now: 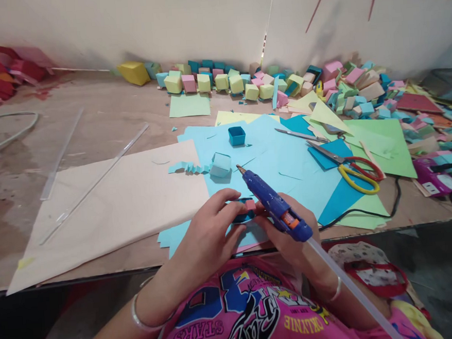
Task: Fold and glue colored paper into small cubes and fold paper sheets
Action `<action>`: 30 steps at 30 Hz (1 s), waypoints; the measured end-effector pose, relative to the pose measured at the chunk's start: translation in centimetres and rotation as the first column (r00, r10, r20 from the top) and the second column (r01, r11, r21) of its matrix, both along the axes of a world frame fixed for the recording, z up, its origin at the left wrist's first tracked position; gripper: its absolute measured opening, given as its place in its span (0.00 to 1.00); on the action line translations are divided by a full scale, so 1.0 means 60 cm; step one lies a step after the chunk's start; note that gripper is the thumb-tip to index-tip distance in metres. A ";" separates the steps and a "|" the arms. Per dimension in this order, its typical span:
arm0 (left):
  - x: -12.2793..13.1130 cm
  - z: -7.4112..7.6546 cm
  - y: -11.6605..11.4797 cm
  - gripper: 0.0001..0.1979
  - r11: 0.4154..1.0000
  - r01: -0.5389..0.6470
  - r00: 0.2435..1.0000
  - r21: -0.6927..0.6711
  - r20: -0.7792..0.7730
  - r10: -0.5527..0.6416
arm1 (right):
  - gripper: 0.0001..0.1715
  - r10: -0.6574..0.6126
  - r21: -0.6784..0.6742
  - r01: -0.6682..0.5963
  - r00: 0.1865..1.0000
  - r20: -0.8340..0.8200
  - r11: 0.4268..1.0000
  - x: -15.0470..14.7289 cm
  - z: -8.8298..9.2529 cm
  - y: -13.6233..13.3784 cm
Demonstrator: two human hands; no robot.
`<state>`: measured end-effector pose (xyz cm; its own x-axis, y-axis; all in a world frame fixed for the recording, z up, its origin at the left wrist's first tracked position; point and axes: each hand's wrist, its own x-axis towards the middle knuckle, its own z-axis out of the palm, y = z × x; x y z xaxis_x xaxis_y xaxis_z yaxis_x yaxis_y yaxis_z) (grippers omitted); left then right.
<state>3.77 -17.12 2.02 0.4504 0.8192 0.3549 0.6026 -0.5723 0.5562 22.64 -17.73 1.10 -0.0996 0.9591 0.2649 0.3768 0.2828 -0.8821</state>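
My left hand [212, 224] is closed around a small dark blue paper box [245, 216] near the front edge of the table. A little pink paper cube [250, 205] shows at the box, between my fingertips. A blue hot glue gun [269, 197] lies across my right hand [283, 240], its nozzle pointing away and a long clear glue stick [350, 279] trailing from its back. The right fingertips also touch the box's right side; the grip on the gun is mostly hidden beneath it. Just beyond sits a light blue paper box [220, 165] with a folded strip, and an open dark blue box [236, 135].
Light blue paper sheets [264, 159] and a cream sheet [135, 196] cover the worktop. Scissors [345, 163] with red and yellow handles lie right, beside a black cable [368, 211]. Spare glue sticks [99, 181] lie left. Paper cubes [220, 82] line the wall.
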 end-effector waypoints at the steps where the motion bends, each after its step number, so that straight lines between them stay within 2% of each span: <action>1: 0.002 0.000 -0.002 0.10 1.000 -0.008 1.000 0.002 -0.002 0.008 | 0.11 0.002 0.015 -0.002 1.000 0.004 1.000 -0.001 0.000 0.000; 9: -0.016 0.011 -0.019 0.24 0.998 -0.049 0.999 -0.032 0.004 0.049 | 0.11 -0.027 0.049 0.026 0.999 0.024 0.998 0.004 -0.009 0.004; 16: -0.036 0.000 -0.011 0.19 0.976 -0.086 0.976 -0.199 0.181 0.123 | 0.12 -0.012 0.002 0.012 1.000 0.027 1.000 0.005 -0.008 0.004; 22: -0.031 -0.004 -0.001 0.15 0.981 -0.111 0.976 -0.161 0.167 0.138 | 0.13 -0.008 0.004 0.008 0.999 0.037 1.000 0.003 -0.008 -0.001; 30: -0.030 -0.004 -0.002 0.17 0.983 -0.072 0.979 -0.168 0.177 0.102 | 0.14 0.015 0.037 -0.017 0.998 0.062 0.999 0.004 -0.008 -0.003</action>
